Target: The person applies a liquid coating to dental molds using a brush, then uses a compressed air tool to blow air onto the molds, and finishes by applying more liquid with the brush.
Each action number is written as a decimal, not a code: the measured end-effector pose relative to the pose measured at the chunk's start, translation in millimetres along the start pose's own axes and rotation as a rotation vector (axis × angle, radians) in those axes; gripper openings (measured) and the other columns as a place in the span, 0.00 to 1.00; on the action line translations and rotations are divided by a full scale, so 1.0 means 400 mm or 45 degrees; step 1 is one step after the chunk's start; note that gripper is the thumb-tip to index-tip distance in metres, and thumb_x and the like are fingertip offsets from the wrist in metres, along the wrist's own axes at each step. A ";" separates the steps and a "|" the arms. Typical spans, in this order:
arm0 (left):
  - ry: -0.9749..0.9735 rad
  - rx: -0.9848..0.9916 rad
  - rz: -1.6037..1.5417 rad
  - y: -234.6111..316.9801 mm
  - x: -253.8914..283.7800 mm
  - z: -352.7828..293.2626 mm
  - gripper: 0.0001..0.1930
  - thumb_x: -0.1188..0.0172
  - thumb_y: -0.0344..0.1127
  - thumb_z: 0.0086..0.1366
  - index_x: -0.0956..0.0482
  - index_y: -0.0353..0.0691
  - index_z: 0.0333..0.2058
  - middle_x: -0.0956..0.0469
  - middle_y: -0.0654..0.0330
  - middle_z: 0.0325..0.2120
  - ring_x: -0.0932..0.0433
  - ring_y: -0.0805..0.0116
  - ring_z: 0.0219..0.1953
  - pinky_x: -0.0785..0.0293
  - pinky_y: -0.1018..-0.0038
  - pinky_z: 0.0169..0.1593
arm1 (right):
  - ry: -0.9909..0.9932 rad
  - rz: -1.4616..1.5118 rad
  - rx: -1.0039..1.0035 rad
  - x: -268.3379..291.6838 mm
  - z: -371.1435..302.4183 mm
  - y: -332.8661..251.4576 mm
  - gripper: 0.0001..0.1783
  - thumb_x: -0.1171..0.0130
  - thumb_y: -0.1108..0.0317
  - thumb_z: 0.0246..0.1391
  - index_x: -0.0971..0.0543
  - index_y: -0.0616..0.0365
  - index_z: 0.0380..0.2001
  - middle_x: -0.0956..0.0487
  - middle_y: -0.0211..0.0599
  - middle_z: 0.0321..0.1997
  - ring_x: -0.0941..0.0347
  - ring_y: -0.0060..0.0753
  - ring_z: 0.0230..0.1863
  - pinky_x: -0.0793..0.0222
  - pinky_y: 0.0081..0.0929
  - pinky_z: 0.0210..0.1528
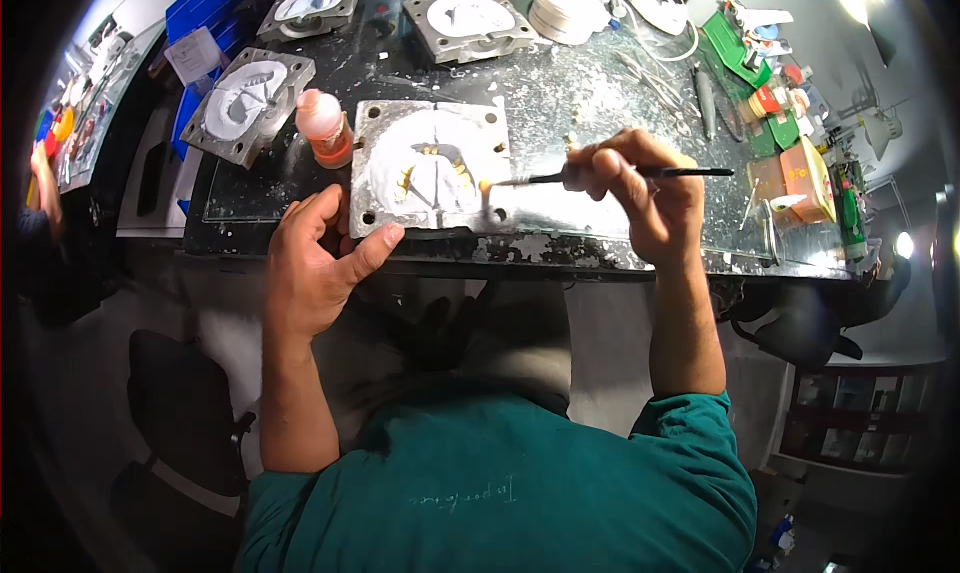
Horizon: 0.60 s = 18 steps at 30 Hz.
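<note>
A square metal dental flask half (492,121) lies near the table's front edge, filled with white plaster. A horseshoe-shaped row of yellowish teeth shows in the plaster (395,148). Around the flask's near left corner curls my left hand (312,273), its thumb along the front edge and its fingers at the left side, partly hidden. My right hand (655,198) pinches a thin black-handled brush (545,179), held nearly level. The brush's tip is over the flask's right side, by the yellowish teeth; whether it touches is unclear. A bottle of orange-red liquid (328,145) stands left of the flask.
Three more plaster-filled flask halves stand behind: one at left (205,136), one at far left (290,31), one at far middle (505,53). A stack of white discs (562,13) is at the back. Green trays (728,45) and an orange box (808,178) line the right.
</note>
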<state>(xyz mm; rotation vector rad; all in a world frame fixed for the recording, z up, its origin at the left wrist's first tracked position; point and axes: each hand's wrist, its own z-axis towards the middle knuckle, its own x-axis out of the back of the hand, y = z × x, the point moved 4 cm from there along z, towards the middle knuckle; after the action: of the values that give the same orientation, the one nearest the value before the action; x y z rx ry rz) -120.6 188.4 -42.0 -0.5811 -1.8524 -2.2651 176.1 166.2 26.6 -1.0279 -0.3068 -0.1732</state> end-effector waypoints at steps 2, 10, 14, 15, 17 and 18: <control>-0.012 -0.029 0.015 0.003 0.006 -0.002 0.24 0.27 0.56 0.55 0.21 0.38 0.30 0.31 0.66 0.20 0.36 0.73 0.28 0.37 0.72 0.36 | 0.038 -0.074 -0.040 0.010 -0.014 -0.008 0.11 0.40 0.67 0.67 0.16 0.65 0.38 0.16 0.32 0.29 0.25 0.17 0.29 0.28 0.19 0.33; 0.006 0.116 -0.172 0.024 0.012 -0.013 0.26 0.38 0.55 0.69 0.20 0.32 0.42 0.28 0.70 0.26 0.35 0.82 0.32 0.37 0.78 0.38 | 0.553 0.512 -0.050 0.009 -0.070 0.051 0.17 0.46 0.63 0.71 0.18 0.68 0.39 0.19 0.36 0.30 0.26 0.21 0.28 0.28 0.23 0.36; 0.191 0.111 -0.128 0.049 -0.020 -0.031 0.24 0.50 0.54 0.77 0.23 0.33 0.43 0.26 0.64 0.29 0.33 0.76 0.34 0.34 0.76 0.43 | 0.873 0.862 -0.183 -0.123 -0.040 0.082 0.21 0.48 0.55 0.73 0.20 0.64 0.48 0.19 0.33 0.36 0.22 0.24 0.39 0.28 0.29 0.54; 0.213 0.058 -0.029 0.057 -0.029 -0.035 0.23 0.50 0.53 0.77 0.24 0.34 0.42 0.26 0.63 0.29 0.33 0.74 0.34 0.34 0.75 0.44 | 0.863 0.948 -0.186 -0.157 -0.022 0.095 0.22 0.49 0.53 0.73 0.20 0.63 0.49 0.19 0.32 0.36 0.22 0.24 0.41 0.31 0.29 0.58; 0.241 0.094 -0.022 0.050 -0.043 -0.051 0.20 0.49 0.51 0.78 0.26 0.36 0.40 0.26 0.60 0.30 0.32 0.72 0.35 0.33 0.73 0.43 | 0.848 1.097 -0.261 -0.207 0.001 0.102 0.21 0.51 0.53 0.74 0.20 0.62 0.49 0.19 0.31 0.37 0.22 0.24 0.43 0.31 0.27 0.56; 0.302 0.067 -0.043 0.053 -0.056 -0.057 0.20 0.49 0.51 0.78 0.26 0.36 0.40 0.26 0.60 0.30 0.32 0.72 0.36 0.33 0.73 0.43 | 0.844 1.107 -0.251 -0.212 0.006 0.098 0.21 0.51 0.53 0.74 0.20 0.62 0.49 0.19 0.31 0.37 0.22 0.24 0.43 0.31 0.27 0.56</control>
<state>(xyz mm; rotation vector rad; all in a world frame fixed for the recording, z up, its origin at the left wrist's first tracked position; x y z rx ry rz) -97.1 159.2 -35.1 -0.2614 -1.8108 -2.1881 106.6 188.0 -32.0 -1.1533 0.7721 0.2516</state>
